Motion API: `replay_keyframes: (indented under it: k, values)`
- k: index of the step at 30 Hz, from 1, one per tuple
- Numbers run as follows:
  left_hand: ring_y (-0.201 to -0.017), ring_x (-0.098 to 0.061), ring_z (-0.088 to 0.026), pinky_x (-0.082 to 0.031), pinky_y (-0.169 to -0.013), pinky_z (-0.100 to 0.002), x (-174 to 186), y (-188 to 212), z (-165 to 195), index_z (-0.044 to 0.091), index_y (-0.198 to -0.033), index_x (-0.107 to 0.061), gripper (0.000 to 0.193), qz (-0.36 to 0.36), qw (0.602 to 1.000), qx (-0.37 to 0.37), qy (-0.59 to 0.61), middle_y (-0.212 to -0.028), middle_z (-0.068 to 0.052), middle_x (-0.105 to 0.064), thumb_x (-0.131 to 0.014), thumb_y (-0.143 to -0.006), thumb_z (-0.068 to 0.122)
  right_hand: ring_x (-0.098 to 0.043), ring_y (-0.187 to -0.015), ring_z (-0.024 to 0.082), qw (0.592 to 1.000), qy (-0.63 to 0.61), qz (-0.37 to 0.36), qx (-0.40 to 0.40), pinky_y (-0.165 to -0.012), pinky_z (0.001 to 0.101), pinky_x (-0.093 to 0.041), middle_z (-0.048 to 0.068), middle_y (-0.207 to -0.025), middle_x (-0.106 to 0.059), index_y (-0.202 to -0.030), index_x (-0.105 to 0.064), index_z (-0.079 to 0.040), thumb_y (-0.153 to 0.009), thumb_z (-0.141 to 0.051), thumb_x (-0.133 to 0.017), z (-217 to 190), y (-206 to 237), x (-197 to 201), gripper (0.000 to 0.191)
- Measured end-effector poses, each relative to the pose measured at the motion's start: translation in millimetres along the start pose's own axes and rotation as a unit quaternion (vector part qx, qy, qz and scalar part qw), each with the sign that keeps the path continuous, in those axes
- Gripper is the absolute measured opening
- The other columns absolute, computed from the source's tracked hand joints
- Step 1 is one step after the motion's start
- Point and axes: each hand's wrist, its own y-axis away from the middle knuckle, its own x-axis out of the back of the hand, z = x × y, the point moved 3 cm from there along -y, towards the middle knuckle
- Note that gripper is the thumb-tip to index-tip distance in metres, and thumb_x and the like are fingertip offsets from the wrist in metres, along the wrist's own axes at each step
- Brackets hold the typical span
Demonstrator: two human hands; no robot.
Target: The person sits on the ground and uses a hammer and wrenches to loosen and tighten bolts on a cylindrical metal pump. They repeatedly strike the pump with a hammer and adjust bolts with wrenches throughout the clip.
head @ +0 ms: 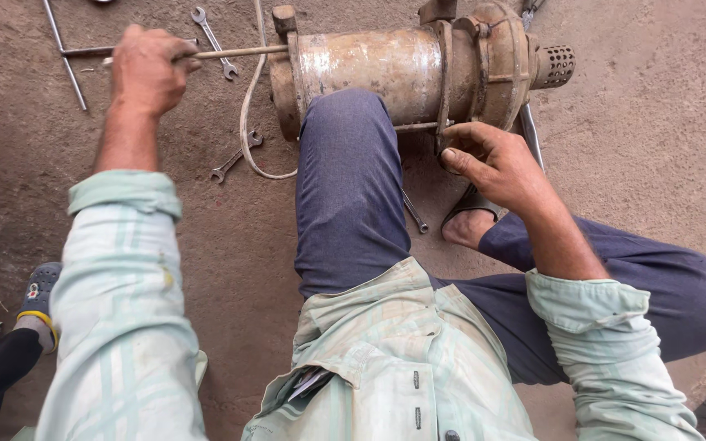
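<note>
A rusty cylindrical pump body (386, 69) lies on its side on the concrete floor, a perforated strainer (556, 65) at its right end. A long thin metal rod (230, 52) sticks out of its left end. My left hand (147, 69) is shut on that rod, well left of the pump. My right hand (496, 163) rests against the pump's lower right flange, fingers curled on the rim. My knee in blue trousers (345, 155) presses against the pump's middle and hides part of it.
Two open-ended spanners (216, 41) (235, 157) lie on the floor left of the pump, with a white cord (247, 114) looping between them. More thin rods (65, 53) lie at top left. Another person's shoe (38, 298) sits at the left edge.
</note>
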Motion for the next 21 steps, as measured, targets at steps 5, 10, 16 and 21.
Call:
replay_keyframes:
  k: [5, 10, 16, 21]
  values:
    - [-0.092, -0.057, -0.019, -0.052, -0.089, -0.037, -34.8, -44.9, 76.6, 0.016, -0.101, -0.081, 0.012, 0.003, 0.998, -0.052, 0.028, -0.092, -0.003, -0.07, -0.077, -0.103, 0.027, -0.071, -0.101, 0.018, 1.0, -0.018, 0.006, -0.017, -0.087, 0.033, -0.057, 0.011, -0.113, -0.076, -0.128, -0.068, -0.003, -0.098, -0.025, -0.071, 5.8, -16.6, -15.1, 0.038]
    - [-0.1, -0.06, -0.021, -0.051, -0.091, -0.04, -28.4, -57.1, 108.9, 0.019, -0.106, -0.08, 0.016, 0.035, 0.994, -0.032, 0.099, -0.102, -0.002, -0.072, -0.083, -0.092, 0.027, -0.071, -0.105, 0.021, 0.999, 0.031, 0.037, 0.019, -0.091, 0.0356, -0.055, 0.014, -0.114, -0.076, -0.124, -0.07, -0.004, -0.098, -0.024, -0.073, 16.5, -37.2, -24.4, 0.034]
    - [-0.106, -0.063, -0.022, -0.054, -0.096, -0.044, -5.7, -14.0, 71.4, 0.017, -0.121, -0.074, 0.038, 0.093, 0.96, 0.15, 0.216, -0.114, -0.004, -0.07, -0.089, -0.088, 0.027, -0.068, -0.111, 0.027, 0.989, 0.106, 0.089, 0.055, -0.1, 0.0402, -0.051, 0.014, -0.12, -0.073, -0.122, -0.073, -0.008, -0.102, -0.023, -0.067, 29.7, -102.3, -40.5, 0.025]
    - [-0.095, -0.067, -0.015, -0.056, -0.084, -0.035, -28.8, -9.3, 38.1, 0.009, -0.121, -0.074, 0.033, 0.163, 0.879, 0.247, 0.374, -0.104, -0.004, -0.072, -0.087, -0.092, 0.02, -0.062, -0.12, 0.031, 0.932, 0.234, 0.166, 0.221, -0.105, 0.0411, -0.046, 0.013, -0.132, -0.066, -0.118, -0.074, -0.01, -0.1, -0.022, -0.075, 5.8, -182.1, -74.4, 0.021]
